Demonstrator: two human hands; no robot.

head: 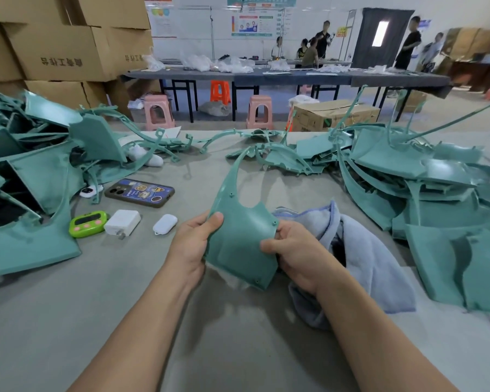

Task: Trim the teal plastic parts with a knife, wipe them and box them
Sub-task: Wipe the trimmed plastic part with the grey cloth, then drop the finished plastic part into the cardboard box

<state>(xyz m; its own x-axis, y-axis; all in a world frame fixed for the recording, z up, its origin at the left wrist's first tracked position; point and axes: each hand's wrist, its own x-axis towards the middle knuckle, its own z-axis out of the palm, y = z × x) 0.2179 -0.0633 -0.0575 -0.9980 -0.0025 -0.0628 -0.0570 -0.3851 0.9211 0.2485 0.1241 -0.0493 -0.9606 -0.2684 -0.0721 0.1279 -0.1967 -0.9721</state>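
- The teal part (238,236), a curved panel with a long thin horn rising from its far left corner, is held in the air just above the near centre of the tabletop (125,321).
- The left hand (191,244) grips the part's left edge. Its thumb lies on the upper face; its fingers are hidden behind the panel.
- The right hand (297,253) grips the right edge, thumb on the face and fingers curled round behind. Both hands are clamped on the part.
- A blue-grey cloth (374,256) lies crumpled just right of the part and under the right hand.
- Step in hand, as judged: inspection of the part before wiping. No knife is in view.
- Procedure:
  - Support the broad panel, not the thin horn, which looks likely to flex or snap.
  - Turn the part so each edge and screw hole faces the eye, and check for leftover flash.
  - Hold with one hand only before reaching for the cloth, and wipe from the centre towards the edges.
- Unsorted teal parts form a left heap (40,171) and a right heap (436,193). Put the finished part in neither.
- A phone (139,192), a green timer (87,223), a white charger (122,222) and a small white case (165,224) lie to the left of the part.
- Cartons (63,52) stand stacked at the far left. I cannot tell which box takes the finished parts.
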